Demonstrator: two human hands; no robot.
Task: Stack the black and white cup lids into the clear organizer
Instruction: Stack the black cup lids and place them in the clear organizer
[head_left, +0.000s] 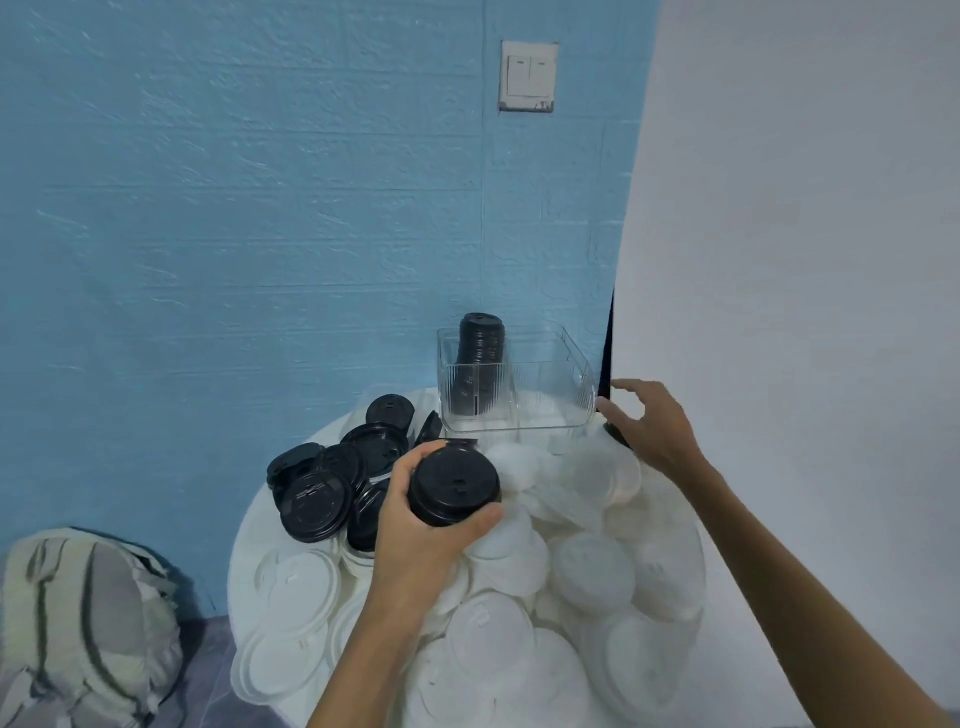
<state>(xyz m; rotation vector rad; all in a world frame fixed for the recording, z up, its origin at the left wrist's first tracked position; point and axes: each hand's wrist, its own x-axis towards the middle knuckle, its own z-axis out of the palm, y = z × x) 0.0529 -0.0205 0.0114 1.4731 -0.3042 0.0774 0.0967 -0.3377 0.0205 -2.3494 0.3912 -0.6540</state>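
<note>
Head view: my left hand is curled around a short stack of black lids, thumb on the near right side and fingers wrapped round the left, holding it just above the pile near the middle of the round white table. My right hand is reaching to the far right with fingers spread and loose, gripping nothing; its fingertips are at the near right corner of the organizer, and I cannot tell whether they touch it. The organizer stands at the far edge of the table, against the blue wall. In its far left part a tall stack of black lids stands upright, rising above the rim; the right part shows only clear plastic. Loose black lids lie heaped on the left side of the table, just left of my left hand, some flat and some tilted. White lids cover the near and right parts of the table in an overlapping heap. On the floor to the near left lies a pale striped backpack. A light switch sits high on the blue wall, and a white wall fills the right side.
</note>
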